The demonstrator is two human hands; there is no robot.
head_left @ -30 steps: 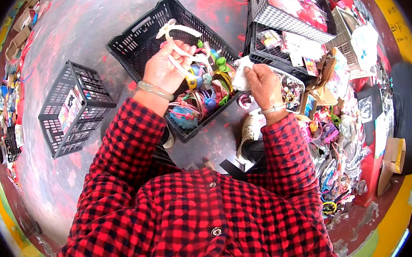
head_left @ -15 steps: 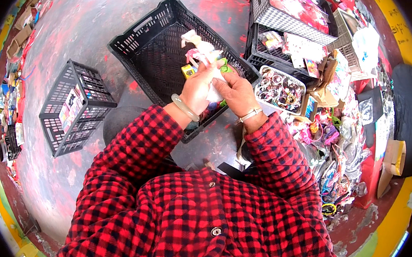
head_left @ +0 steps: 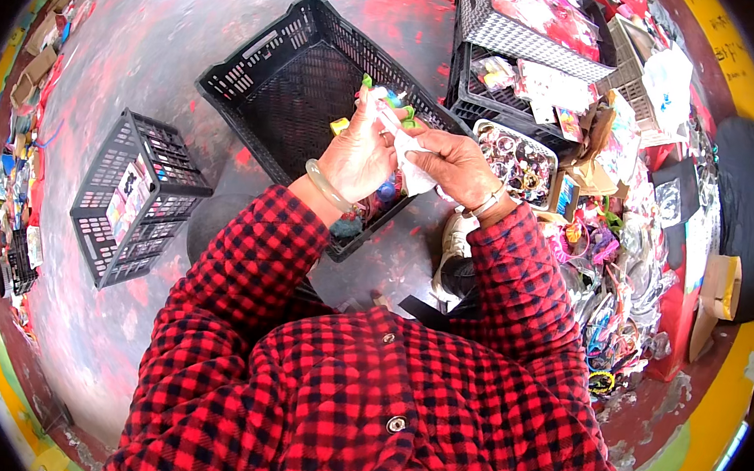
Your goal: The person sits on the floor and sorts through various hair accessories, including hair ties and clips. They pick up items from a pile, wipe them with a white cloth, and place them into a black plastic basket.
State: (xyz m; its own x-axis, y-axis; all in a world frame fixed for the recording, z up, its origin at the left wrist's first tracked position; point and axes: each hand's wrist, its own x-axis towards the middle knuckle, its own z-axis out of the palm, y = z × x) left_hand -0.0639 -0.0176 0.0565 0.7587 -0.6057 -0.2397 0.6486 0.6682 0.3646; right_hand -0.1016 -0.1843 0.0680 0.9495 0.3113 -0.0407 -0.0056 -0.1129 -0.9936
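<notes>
Over the near right part of a large black plastic crate (head_left: 262,57), both hands hold a thin, limp white piece (head_left: 413,169) that looks like cloth or paper; its exact kind does not show. My left hand (head_left: 361,160), with a pale bangle at the wrist, pinches its left end, fingers pointing up. Closed on its right side is my right hand (head_left: 458,164), thumb on top. Behind and below the hands, small colourful items lie in the crate, among them a yellow one (head_left: 339,125) and a blue ball-like one (head_left: 386,191). My hands partly cover them.
At left, a smaller black crate (head_left: 166,188) holds printed cards. A white basket of hair ties (head_left: 534,179) sits right of my hands, before stacked crates (head_left: 528,47). A heap of plastic-wrapped pieces (head_left: 618,301) spreads along the right. My shoe (head_left: 454,256) shows below.
My hands have moved apart, the right one to the right, and the white piece now stretches between them. The pale pink-and-white part that stuck out past my left fingers no longer shows there.
</notes>
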